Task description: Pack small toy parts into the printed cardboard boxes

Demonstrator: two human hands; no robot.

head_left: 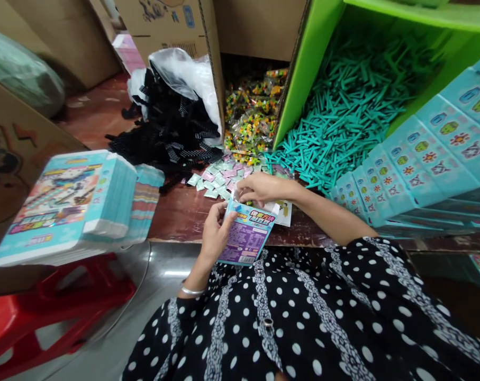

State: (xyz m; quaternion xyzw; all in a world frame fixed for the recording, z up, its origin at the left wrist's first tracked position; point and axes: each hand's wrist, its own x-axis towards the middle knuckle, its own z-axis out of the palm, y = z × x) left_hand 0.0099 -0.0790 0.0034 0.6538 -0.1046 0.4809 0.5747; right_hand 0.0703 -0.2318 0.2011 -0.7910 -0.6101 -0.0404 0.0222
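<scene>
My left hand (217,232), with a silver bangle at the wrist, grips the left edge of a small blue and purple printed box (245,238) held tilted at the table's front edge. My right hand (263,189) is at the top opening of this box, its fingers curled down to the rim. Whatever those fingers pinch is mostly hidden. Just beyond my hands lies a spread of small pale green and pink sachets (218,178). A white printed sheet (284,214) shows partly behind the box.
Flat box blanks (118,196) are stacked at the left above a red stool (65,301). Black plastic strips (164,124) lie behind. A carton holds bags of colourful pieces (251,124). Teal sticks (343,116) spill from a green bin (311,69). Blue printed boxes (418,153) line the right.
</scene>
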